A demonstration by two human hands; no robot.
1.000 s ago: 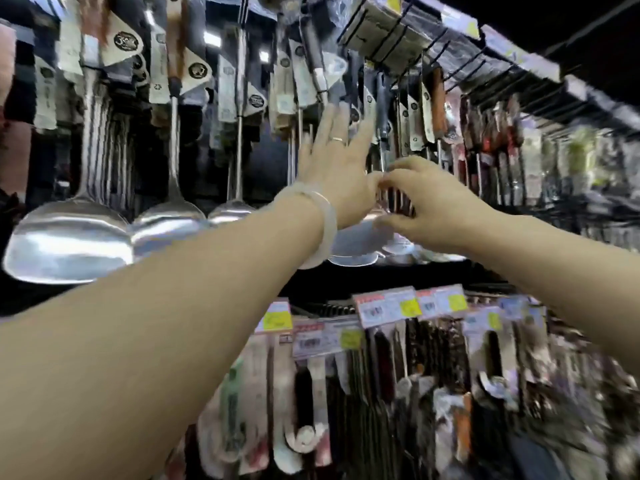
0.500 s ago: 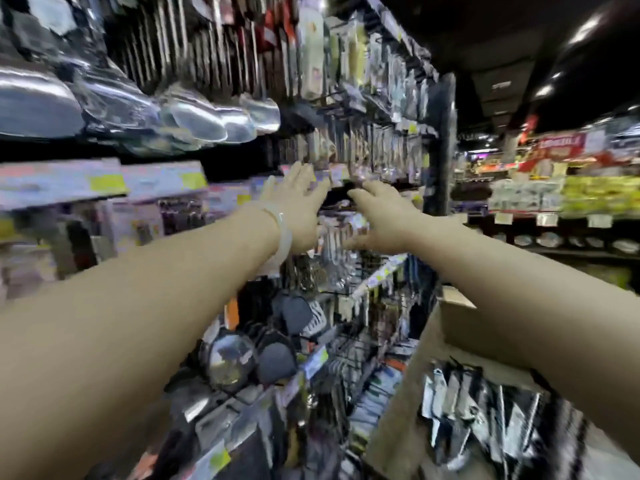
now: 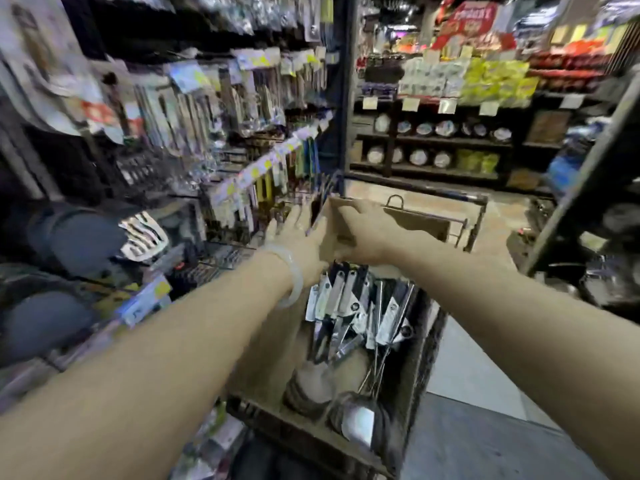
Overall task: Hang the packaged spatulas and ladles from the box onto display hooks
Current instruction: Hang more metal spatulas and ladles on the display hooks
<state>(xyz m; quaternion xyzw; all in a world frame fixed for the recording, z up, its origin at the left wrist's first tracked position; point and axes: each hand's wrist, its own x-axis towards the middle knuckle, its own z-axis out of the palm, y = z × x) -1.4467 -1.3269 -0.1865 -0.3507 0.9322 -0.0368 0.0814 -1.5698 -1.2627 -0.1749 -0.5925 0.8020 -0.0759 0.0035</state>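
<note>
Now both hands over the open box (image 3: 277, 358).
Left hand (image 3: 298, 237) and right hand (image 3: 367, 233) released, gripping nothing; packaged spatulas and ladles (image 3: 349, 317) lie inside the box, below them.

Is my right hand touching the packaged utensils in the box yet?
Apart. Head view shows right hand above the far box end, with visible space before the packaged utensils.

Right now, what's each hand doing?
Left hand: open, fingers straight, holding nothing.
Right hand: cannot tell; blurred over the box.
</note>
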